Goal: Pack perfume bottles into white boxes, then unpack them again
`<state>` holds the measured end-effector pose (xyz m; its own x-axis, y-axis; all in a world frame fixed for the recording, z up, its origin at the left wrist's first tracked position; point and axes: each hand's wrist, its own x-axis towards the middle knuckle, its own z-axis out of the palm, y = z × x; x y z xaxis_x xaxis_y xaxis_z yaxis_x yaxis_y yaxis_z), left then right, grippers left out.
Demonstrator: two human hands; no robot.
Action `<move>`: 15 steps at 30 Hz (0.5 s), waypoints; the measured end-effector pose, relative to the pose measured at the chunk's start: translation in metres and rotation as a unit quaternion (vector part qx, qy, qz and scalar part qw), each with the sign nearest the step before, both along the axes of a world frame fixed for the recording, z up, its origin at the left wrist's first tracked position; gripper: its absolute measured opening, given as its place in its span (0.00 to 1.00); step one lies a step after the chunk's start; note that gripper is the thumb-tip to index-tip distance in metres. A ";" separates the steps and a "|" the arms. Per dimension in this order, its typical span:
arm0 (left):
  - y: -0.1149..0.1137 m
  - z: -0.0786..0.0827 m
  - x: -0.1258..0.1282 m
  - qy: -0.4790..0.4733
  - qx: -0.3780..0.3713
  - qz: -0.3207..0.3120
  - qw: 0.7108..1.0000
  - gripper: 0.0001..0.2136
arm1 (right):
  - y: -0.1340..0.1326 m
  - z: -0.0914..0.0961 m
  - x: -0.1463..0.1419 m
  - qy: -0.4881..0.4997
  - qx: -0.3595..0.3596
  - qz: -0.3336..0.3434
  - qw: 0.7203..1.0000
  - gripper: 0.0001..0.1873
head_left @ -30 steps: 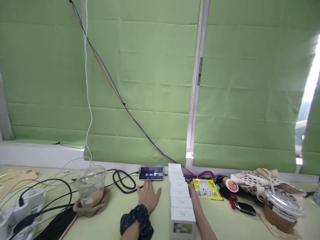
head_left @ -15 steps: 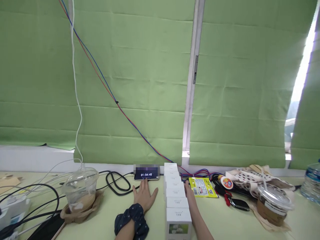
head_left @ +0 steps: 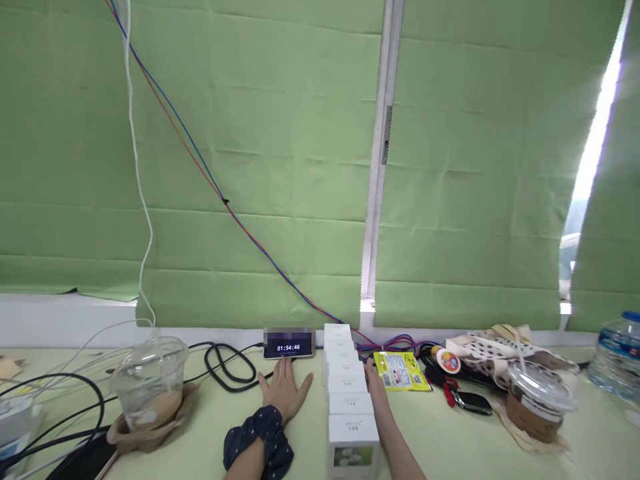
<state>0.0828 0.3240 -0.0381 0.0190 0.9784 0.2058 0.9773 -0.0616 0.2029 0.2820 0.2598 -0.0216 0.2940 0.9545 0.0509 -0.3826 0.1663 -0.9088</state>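
Note:
A row of several small white boxes (head_left: 353,430) runs away from me along the table, the nearest with a green flower picture on its front. My left hand (head_left: 285,392) lies flat left of the row, fingers spread, its fingertips close to a phone (head_left: 289,345) that reads 01:54:46. A dark dotted scrunchie (head_left: 259,443) circles that wrist. Along the right side of the boxes rests my right hand (head_left: 376,387), fingers stretched forward and partly hidden by the row; I cannot tell whether it touches them. A yellow packet (head_left: 403,371) lies just right of it.
On the left stand a clear plastic cup (head_left: 147,380) in a brown holder and tangled black cables (head_left: 230,373). To the right are a key fob (head_left: 473,403), a lidded cup (head_left: 537,407), a white cloth bag (head_left: 493,350) and a water bottle (head_left: 617,353). Green blinds (head_left: 280,167) hang behind.
The whole view has shifted slightly, so things appear a little further left. The phone's clock went from 01:54:45 to 01:54:46. Both hands stay in place beside the boxes.

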 end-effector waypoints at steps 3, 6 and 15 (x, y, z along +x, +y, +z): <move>0.003 0.002 0.000 0.001 0.004 0.003 1.000 0.37 | -0.003 0.001 0.000 -0.005 0.003 -0.004 1.000 0.35; 0.003 0.002 0.000 0.005 0.013 0.001 1.000 0.35 | -0.002 0.001 0.001 -0.005 0.004 -0.007 1.000 0.35; 0.001 0.002 0.001 0.014 0.015 0.003 1.000 0.33 | 0.001 -0.002 -0.001 0.004 -0.004 -0.014 1.000 0.33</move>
